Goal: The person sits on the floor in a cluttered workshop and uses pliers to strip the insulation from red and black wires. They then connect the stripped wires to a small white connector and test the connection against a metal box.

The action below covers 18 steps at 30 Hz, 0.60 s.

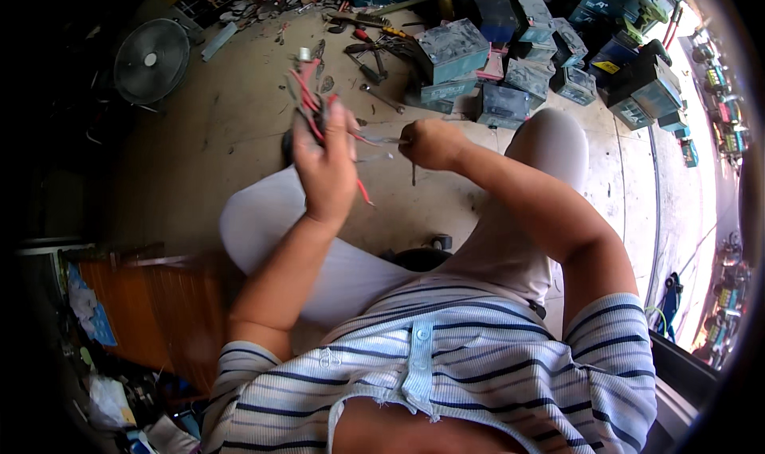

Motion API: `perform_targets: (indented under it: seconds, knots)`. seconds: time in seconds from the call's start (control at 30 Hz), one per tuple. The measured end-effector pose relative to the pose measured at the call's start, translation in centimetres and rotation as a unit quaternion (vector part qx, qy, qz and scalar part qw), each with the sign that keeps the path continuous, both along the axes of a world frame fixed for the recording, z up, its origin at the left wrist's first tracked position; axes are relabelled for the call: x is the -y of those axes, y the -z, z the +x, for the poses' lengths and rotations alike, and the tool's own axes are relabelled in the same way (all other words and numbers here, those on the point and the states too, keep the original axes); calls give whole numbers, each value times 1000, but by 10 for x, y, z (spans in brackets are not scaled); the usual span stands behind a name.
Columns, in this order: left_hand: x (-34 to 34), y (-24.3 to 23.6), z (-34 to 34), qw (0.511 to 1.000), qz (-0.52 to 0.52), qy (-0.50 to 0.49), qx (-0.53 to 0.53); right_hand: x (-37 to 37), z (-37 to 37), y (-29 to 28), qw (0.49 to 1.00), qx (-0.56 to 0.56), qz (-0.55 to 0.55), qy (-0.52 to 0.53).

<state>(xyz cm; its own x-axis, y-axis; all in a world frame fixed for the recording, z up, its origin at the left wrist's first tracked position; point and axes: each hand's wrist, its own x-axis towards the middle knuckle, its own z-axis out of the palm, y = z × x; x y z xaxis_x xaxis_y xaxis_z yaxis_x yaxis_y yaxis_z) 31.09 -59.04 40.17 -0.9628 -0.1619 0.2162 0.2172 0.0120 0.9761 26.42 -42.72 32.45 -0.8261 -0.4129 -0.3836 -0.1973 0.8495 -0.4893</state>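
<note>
My left hand (327,163) is closed around a bundle of red and dark wires (305,84), held up in front of my knees. A small white piece (304,54) tops the bundle. Loose wire ends stick out past my fingers, among them a red one (364,191) hanging down. To the right, my right hand (434,144) is a fist. A thin greyish strand or metal tip (386,140) runs between it and the wires, and a thin dark rod (413,174) pokes out below. What the fist grips is mostly hidden.
Several dusty batteries (454,48) stand ahead and to the right. Pliers and other hand tools (370,52) lie on the floor beyond my hands, near a wrench (382,98). A round fan (151,61) stands at far left, and a brown wooden piece (147,311) at near left.
</note>
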Motion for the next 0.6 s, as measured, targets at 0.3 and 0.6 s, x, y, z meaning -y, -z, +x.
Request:
perform_targets:
  seconds: [0.3, 0.6]
  knots:
    - [28, 45, -77, 904, -385, 148, 117, 16, -51, -5, 989, 55, -43, -130]
    - [9, 55, -78, 776, -468, 308, 291, -27, -75, -21, 944, 193, -133, -231]
